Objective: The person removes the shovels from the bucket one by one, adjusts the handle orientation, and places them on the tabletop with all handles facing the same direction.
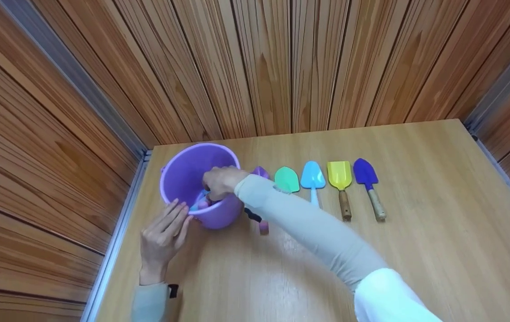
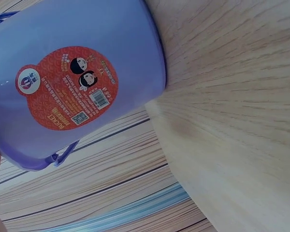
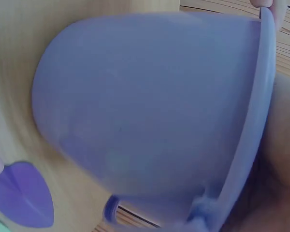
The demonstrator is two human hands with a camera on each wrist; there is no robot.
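Note:
A purple bucket [image 1: 219,218] stands upright at the table's left. My left hand [image 1: 163,239] holds its near rim, fingers over the edge and thumb outside; in the right wrist view its fingertips [image 3: 275,10] pinch the rim. My right hand [image 1: 221,181] reaches inside the bucket, bent downward beside a light blue piece and a pinkish handle end [image 1: 203,205]. Its fingertips are hidden, so whether they grip that tool I cannot tell. The left wrist view shows the bucket's red label [image 2: 70,89].
Right of the bucket, toy shovels lie in a row: purple [image 3: 24,195], green [image 1: 286,180], light blue [image 1: 313,174], yellow [image 1: 339,174] and dark blue [image 1: 365,172]. My right forearm crosses above some handles. Wooden panel walls [image 1: 264,67] border the table [image 1: 438,214].

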